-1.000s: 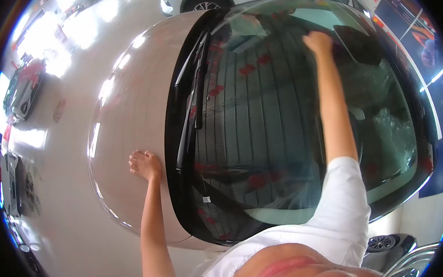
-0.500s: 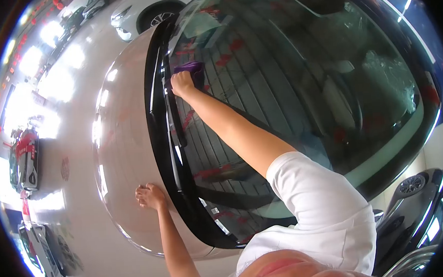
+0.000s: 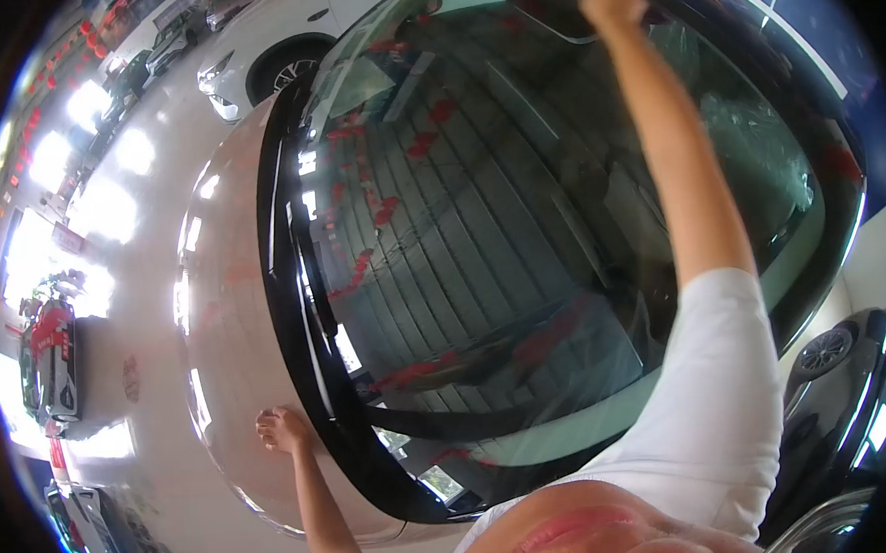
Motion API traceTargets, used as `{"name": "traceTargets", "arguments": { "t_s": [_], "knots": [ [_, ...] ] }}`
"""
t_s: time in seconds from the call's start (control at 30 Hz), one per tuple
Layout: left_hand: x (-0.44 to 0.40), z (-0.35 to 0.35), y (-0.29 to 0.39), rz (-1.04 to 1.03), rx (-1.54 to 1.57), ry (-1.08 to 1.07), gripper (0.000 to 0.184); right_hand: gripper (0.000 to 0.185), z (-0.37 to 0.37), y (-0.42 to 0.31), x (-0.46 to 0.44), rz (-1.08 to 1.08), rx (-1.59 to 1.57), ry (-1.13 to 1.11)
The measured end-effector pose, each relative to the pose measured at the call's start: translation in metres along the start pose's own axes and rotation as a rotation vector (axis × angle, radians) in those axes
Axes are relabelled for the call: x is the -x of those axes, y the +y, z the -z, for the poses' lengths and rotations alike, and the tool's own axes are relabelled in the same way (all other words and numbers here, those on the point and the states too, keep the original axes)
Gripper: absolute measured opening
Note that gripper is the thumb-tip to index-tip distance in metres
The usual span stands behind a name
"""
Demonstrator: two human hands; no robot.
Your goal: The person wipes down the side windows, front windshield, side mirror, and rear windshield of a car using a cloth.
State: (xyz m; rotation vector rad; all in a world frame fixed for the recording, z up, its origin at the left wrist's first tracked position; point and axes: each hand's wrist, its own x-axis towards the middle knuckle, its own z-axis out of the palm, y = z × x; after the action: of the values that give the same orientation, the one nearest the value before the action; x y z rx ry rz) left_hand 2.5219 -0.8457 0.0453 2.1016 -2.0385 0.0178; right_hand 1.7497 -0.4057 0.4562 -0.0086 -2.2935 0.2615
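Observation:
My right hand (image 3: 614,9) is stretched out to the upper part of the car's windshield (image 3: 481,234), its fingers closed. The purple cloth it held a moment ago is mostly hidden behind the hand against the dark glass. My left hand (image 3: 284,430) rests on the pale hood (image 3: 230,318), near the base of the windshield. Its fingers are loosely bent and a little apart, with nothing in them. A black wiper (image 3: 313,273) lies along the lower edge of the glass.
A white car (image 3: 286,44) stands beyond the hood, and a dark car (image 3: 850,385) is close by at the right. Parked at the left is a car with a red decoration (image 3: 51,347). Ceiling lines and red decorations reflect in the windshield.
My right hand has swept from near the wiper up across the windshield to its upper part. The left hand stays on the hood, while the view has shifted slightly.

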Motion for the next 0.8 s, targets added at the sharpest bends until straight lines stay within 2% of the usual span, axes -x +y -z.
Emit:
{"name": "traceTargets", "arguments": {
  "t_s": [0.03,0.07,0.1,0.13,0.17,0.23,0.3,0.33,0.37,0.43,0.5,0.57,0.63,0.67,0.7,0.73,0.77,0.8],
  "knots": [
    [-0.001,-0.003,0.000,0.002,-0.006,0.006,0.048,0.048,0.037,0.033,-0.013,0.032,0.238,-0.230],
    [-0.002,0.000,-0.002,-0.005,-0.003,-0.021,0.048,0.051,0.054,0.062,-0.028,0.006,0.254,-0.274],
    [-0.004,-0.001,-0.004,-0.011,0.001,-0.049,0.048,0.051,0.056,0.088,-0.043,-0.026,0.328,-0.276],
    [-0.010,-0.017,-0.014,-0.111,-0.128,-0.016,0.047,0.051,0.051,0.110,-0.054,-0.018,0.400,-0.187],
    [-0.005,-0.009,-0.006,-0.063,-0.055,0.012,0.045,0.052,0.054,0.116,-0.054,0.022,0.406,-0.155],
    [-0.015,-0.024,-0.017,-0.249,-0.522,0.053,0.042,0.049,0.051,0.109,-0.057,0.003,0.396,-0.198],
    [-0.016,-0.029,-0.024,-0.203,-0.303,0.084,0.040,0.038,0.048,0.087,-0.055,-0.116,0.320,-0.172],
    [-0.006,-0.008,-0.014,-0.240,-0.382,-0.013,0.040,0.037,0.034,0.087,-0.064,-0.102,0.339,-0.130],
    [-0.006,-0.002,-0.009,-0.134,-0.187,-0.060,0.043,0.038,0.014,0.089,-0.077,-0.036,0.398,-0.107],
    [-0.009,-0.006,-0.014,-0.043,0.077,-0.029,0.046,0.040,0.019,0.049,-0.066,-0.043,0.297,-0.197],
    [-0.009,-0.006,-0.021,-0.052,0.054,-0.069,0.048,0.042,0.002,0.011,-0.055,0.041,0.254,-0.213],
    [-0.013,-0.008,-0.018,-0.071,0.036,-0.112,0.050,0.043,-0.028,-0.025,-0.045,0.233,0.285,-0.207],
    [-0.010,-0.007,-0.020,-0.094,0.040,-0.099,0.051,0.046,-0.035,-0.068,-0.017,0.297,0.223,-0.266],
    [-0.003,0.002,-0.013,-0.119,0.048,-0.088,0.049,0.049,-0.043,-0.092,0.008,0.334,0.153,-0.019],
    [-0.005,-0.006,-0.013,-0.120,0.060,-0.086,0.049,0.052,-0.038,-0.121,0.014,0.334,0.213,-0.416],
    [-0.008,-0.014,-0.019,-0.132,0.013,-0.047,0.046,0.053,-0.054,-0.148,0.028,0.442,0.246,-0.468],
    [-0.011,-0.019,-0.023,-0.137,-0.037,-0.005,0.044,0.052,-0.067,-0.177,0.050,0.409,0.183,-0.498],
    [-0.011,-0.024,-0.030,-0.306,-0.274,0.065,0.041,0.052,-0.080,-0.207,0.086,0.477,0.155,-0.272]
  ]
}}
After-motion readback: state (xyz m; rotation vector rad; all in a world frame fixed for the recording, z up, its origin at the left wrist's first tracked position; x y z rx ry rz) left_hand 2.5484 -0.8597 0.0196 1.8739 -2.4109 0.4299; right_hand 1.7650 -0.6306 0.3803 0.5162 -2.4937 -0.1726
